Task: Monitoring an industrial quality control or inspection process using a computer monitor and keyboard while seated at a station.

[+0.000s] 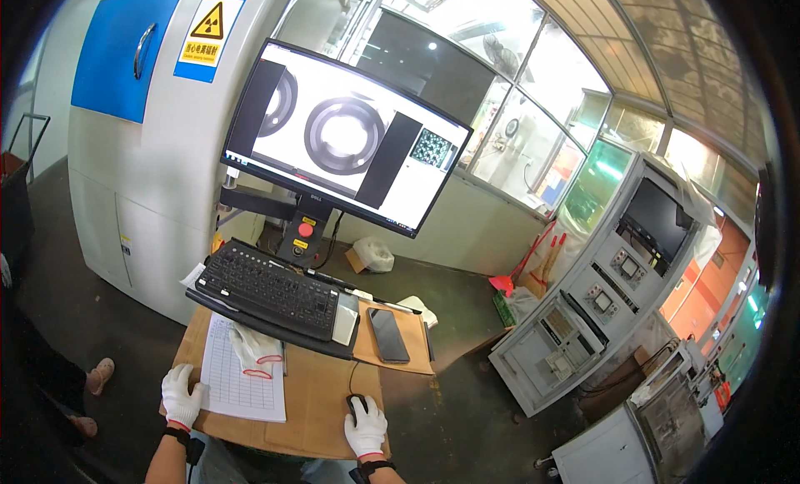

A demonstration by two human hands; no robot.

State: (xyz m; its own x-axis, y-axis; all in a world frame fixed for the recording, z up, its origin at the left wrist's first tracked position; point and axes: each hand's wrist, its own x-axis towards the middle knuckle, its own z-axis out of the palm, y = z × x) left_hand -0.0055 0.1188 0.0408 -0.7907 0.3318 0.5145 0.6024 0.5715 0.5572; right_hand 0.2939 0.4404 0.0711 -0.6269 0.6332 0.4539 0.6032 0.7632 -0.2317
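Observation:
My right hand (365, 427), in a white knit glove, is closed over a black computer mouse (358, 402) at the right of a cardboard-topped table (312, 401). My left hand (181, 397), gloved the same way, rests at the table's left edge with its fingers laid out, holding nothing. It is beside a printed form (237, 392) with a grid. A loose white glove (252, 349) with red cuff edging lies on the form. Above them a black keyboard (265, 288) sits on a tilted tray. The monitor (350, 138) shows grey ring shapes on white.
A black phone (387, 334) lies on a cardboard piece right of the keyboard. A red button (305, 230) sits below the monitor. A large cabinet (137, 175) with a blue door stands at left, a grey control console (575, 317) at right. Another person's feet (100, 376) show at left.

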